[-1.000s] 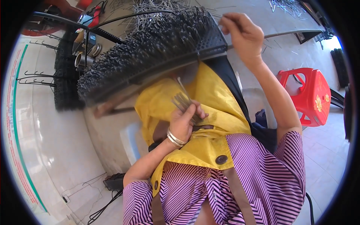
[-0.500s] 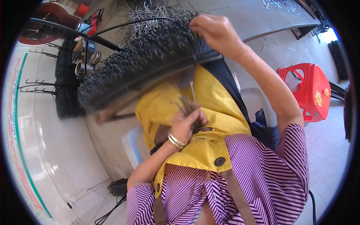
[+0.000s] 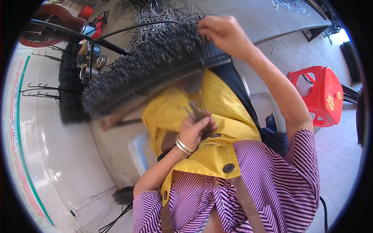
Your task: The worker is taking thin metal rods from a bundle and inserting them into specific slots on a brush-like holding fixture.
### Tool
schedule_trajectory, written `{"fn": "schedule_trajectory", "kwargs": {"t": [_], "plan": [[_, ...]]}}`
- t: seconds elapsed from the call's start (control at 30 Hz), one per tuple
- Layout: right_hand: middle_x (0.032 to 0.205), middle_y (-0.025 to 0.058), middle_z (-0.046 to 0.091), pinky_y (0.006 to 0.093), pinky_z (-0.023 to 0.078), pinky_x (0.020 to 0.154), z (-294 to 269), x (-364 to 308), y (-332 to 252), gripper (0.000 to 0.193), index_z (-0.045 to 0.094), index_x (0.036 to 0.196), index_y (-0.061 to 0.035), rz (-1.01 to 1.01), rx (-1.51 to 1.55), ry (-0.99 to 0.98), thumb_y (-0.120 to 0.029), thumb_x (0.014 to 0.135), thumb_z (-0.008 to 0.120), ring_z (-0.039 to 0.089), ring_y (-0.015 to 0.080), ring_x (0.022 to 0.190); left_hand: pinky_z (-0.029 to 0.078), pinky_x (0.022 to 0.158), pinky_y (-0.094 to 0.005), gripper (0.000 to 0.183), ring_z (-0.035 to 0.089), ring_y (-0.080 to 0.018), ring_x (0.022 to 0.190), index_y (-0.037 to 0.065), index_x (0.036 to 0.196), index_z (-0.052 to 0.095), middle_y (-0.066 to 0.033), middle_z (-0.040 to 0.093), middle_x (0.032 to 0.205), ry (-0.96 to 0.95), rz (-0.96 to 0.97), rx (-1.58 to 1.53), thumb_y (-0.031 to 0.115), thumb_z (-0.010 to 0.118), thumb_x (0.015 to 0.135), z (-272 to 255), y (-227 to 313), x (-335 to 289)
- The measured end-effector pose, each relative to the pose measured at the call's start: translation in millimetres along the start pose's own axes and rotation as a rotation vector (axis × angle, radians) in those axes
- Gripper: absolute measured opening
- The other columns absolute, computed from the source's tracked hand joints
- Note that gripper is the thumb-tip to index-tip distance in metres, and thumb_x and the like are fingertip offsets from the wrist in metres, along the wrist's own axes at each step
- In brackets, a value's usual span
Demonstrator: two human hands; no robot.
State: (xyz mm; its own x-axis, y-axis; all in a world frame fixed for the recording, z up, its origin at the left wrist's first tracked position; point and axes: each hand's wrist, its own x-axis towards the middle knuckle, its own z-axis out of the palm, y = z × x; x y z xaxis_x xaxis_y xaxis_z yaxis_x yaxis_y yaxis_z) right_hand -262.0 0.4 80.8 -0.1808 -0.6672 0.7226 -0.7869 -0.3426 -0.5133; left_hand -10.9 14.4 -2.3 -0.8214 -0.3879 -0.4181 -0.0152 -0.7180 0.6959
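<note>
At nine o'clock, dark hooks [image 3: 40,93] stick out before the pale wall. From ten o'clock round to twelve stretches the rack [image 3: 215,50], packed with upright dark rods [image 3: 143,72] that blur toward its left end. Beyond it, just before twelve, loose grey strips [image 3: 161,21] lie heaped. At the centre, the left hand [image 3: 193,131] has its grip closed round a bunch of thin strips [image 3: 199,110], tips up, over the yellow apron [image 3: 223,97]. At one o'clock, the right hand [image 3: 225,35] bends over the rack's right end, fingers drawn together by the rods; whether they pinch a piece cannot be told. The step in hand looks like placing pieces there singly; the next move seems to call for a precise fingertip alignment with a hole, the bunch kept ready. Near three o'clock stands a red stool [image 3: 330,95].
</note>
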Motion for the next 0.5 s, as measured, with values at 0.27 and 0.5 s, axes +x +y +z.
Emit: {"fn": "schedule_trajectory", "kwargs": {"t": [0.27, 0.5], "plan": [[0.067, 0.0135, 0.056, 0.0278, 0.044, 0.053, 8, -3, 5, 0.009, 0.054, 0.080, 0.0013, 0.052, -0.105, 0.096, 0.000, 0.071, 0.054, 0.057, 0.0222, 0.057, 0.046, 0.069, -0.0354, 0.015, 0.055, -0.0200, 0.071, 0.000, 0.093, 0.051, -0.0091, 0.055, 0.076, -0.010, 0.004, -0.018, 0.008, 0.049, 0.081, -1, -2, 0], [0.069, 0.0169, 0.056, 0.0361, 0.044, 0.058, 15, -10, 15, 0.013, 0.051, 0.075, 0.0014, 0.068, -0.165, -0.244, 0.006, 0.064, 0.048, 0.055, 0.0337, 0.066, 0.046, 0.069, -0.0360, 0.016, 0.054, -0.0202, 0.071, 0.001, 0.094, 0.052, -0.0088, 0.055, 0.075, -0.043, 0.016, -0.027, 0.011, 0.049, 0.082, -3, -4, 2]]}}
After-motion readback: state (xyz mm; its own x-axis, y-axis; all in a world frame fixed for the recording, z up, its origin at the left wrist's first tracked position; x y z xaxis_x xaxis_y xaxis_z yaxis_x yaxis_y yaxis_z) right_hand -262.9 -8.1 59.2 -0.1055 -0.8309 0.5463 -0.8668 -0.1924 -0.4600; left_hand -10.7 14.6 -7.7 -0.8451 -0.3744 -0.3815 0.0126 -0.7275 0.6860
